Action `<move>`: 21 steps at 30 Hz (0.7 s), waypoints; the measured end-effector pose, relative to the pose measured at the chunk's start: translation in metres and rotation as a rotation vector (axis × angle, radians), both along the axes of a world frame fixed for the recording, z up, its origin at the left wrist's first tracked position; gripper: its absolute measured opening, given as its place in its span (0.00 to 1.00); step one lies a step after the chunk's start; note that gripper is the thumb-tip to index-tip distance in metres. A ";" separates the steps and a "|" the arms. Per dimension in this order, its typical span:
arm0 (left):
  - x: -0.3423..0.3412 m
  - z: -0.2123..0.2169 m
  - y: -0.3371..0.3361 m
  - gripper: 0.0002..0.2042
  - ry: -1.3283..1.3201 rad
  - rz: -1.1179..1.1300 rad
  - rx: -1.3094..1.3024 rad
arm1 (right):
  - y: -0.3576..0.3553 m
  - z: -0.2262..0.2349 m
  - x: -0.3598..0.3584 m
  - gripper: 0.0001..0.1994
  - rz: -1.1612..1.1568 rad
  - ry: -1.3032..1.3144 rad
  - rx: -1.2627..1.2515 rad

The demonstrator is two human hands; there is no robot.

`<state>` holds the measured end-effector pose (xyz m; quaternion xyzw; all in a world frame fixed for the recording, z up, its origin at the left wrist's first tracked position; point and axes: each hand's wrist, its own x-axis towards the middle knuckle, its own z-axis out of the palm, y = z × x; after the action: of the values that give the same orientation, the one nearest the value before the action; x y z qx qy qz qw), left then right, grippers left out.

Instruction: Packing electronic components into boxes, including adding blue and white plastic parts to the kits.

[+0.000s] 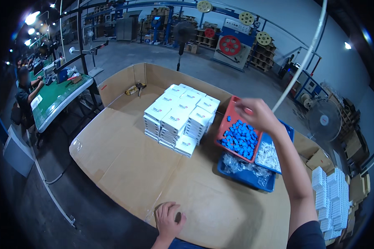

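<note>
At right of centre, the right hand (257, 114) hovers, fingers curled, over a red tray (227, 121) of blue pieces (239, 140); bottom centre, the left hand (168, 218) lies on the cardboard-covered counter (124, 162), fingers loosely bent around something small and dark.

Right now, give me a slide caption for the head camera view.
Right hand reaches over a red tray of blue parts; left hand rests on the cardboard-covered table near stacked white boxes.

A factory packing floor: beyond the cardboard-covered table (124, 166) with stacked white boxes (180, 118) stand cable-reel machines (232, 43) and pallets; left of it, a green workbench (56, 97), probably an assembly line, though dim.
</note>
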<state>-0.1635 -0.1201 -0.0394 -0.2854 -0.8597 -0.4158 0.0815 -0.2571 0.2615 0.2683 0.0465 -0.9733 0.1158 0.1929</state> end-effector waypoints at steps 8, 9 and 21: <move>-0.017 0.024 0.006 0.22 -0.133 0.018 -0.111 | 0.095 -0.087 -0.286 0.19 0.025 -0.303 -0.231; -0.020 0.027 0.007 0.23 -0.157 0.029 -0.102 | 0.094 -0.095 -0.305 0.20 -0.030 -0.345 -0.176; -0.030 0.009 0.012 0.17 -0.187 0.050 -0.166 | 0.103 -0.158 -0.404 0.34 -0.176 -0.576 -0.137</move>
<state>-0.1931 -0.1080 -0.0305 -0.2298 -0.9019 -0.3656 -0.0127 -0.6611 0.3640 0.1100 -0.0858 -0.9781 0.1721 -0.0790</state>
